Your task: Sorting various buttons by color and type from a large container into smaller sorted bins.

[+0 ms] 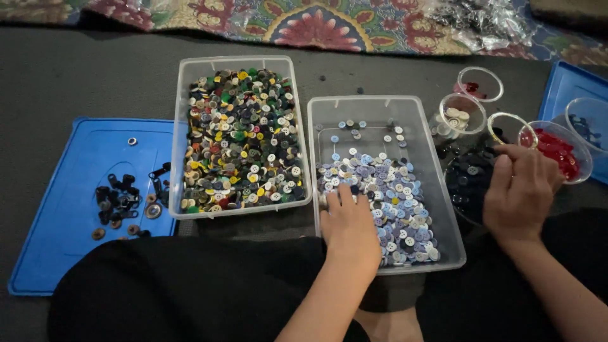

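Observation:
My left hand (348, 229) lies palm down, fingers spread, on pale blue and white buttons (387, 190) inside a clear plastic tub (443, 209). My right hand (520, 190) hovers over a round clear cup of dark navy buttons (468, 177), fingers curled together as if pinching something too small to make out. A second clear tub (180, 114) to the left is full of mixed coloured buttons (240, 139).
A blue lid (69, 190) at left carries dark buttons and small metal pieces (123, 202). Small clear cups hold red buttons (557, 151), white buttons (457, 117) and dark red ones (476, 85). Another blue lid (567, 85) lies far right. A patterned rug (316, 22) runs behind.

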